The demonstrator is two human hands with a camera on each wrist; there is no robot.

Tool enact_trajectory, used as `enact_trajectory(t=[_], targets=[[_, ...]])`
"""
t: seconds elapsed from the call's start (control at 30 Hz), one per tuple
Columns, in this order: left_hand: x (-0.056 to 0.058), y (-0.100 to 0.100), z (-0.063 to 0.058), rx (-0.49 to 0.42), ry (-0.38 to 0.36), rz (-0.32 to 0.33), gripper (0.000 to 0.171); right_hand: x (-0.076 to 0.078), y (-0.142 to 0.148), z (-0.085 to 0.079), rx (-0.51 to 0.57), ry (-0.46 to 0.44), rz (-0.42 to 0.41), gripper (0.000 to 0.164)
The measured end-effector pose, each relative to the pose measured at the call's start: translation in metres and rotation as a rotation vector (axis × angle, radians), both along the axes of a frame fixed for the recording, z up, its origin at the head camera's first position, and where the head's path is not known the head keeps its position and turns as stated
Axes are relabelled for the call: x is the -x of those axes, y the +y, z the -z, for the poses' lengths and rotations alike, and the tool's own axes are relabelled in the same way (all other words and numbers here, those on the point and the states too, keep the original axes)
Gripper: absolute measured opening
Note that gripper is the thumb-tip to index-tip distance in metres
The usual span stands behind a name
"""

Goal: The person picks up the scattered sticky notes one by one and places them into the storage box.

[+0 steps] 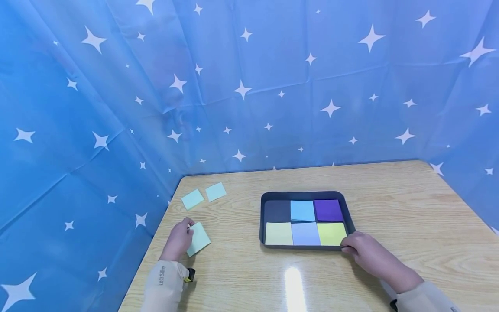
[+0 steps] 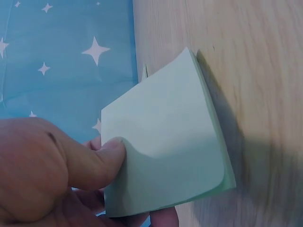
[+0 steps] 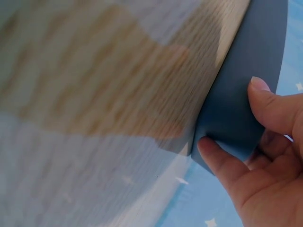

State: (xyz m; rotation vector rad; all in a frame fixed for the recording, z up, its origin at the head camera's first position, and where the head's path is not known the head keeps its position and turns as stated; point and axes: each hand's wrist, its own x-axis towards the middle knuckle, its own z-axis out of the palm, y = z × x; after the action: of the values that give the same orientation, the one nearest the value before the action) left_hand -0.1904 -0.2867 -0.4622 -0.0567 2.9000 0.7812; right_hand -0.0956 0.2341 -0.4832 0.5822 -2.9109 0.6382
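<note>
My left hand (image 1: 179, 239) pinches a pale green sticky note pad (image 1: 199, 239) at the left of the table. In the left wrist view the thumb lies on top of the pad (image 2: 165, 137), with fingers beneath it; its layered edges show. Just beyond lie two more pale green sticky note pads, one (image 1: 192, 199) nearer the edge and another (image 1: 216, 191) beside it. My right hand (image 1: 368, 253) grips the near right corner of a dark tray (image 1: 304, 194). The right wrist view shows thumb and fingers against the tray's outer wall (image 3: 236, 104).
Inside the tray sit two rows of sticky notes: dark grey (image 1: 277, 211), light blue (image 1: 302, 210) and purple (image 1: 328, 210) behind, cream (image 1: 278, 234), lavender (image 1: 306, 233) and yellow (image 1: 332, 233) in front. A blue starry curtain (image 1: 273, 86) borders the wooden table (image 1: 234, 277).
</note>
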Motion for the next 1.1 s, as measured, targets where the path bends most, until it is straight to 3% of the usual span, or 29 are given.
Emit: enact_trajectory(t=[0.6, 1.1], targets=[[0.013, 0.042, -0.004, -0.077, 0.063, 0.049, 0.017, 0.001, 0.003, 0.004, 0.02, 0.07, -0.034, 0.026], [0.025, 0.072, -0.009, -0.114, 0.087, 0.082, 0.016, 0.0, 0.003, 0.003, 0.01, 0.041, -0.032, 0.025]])
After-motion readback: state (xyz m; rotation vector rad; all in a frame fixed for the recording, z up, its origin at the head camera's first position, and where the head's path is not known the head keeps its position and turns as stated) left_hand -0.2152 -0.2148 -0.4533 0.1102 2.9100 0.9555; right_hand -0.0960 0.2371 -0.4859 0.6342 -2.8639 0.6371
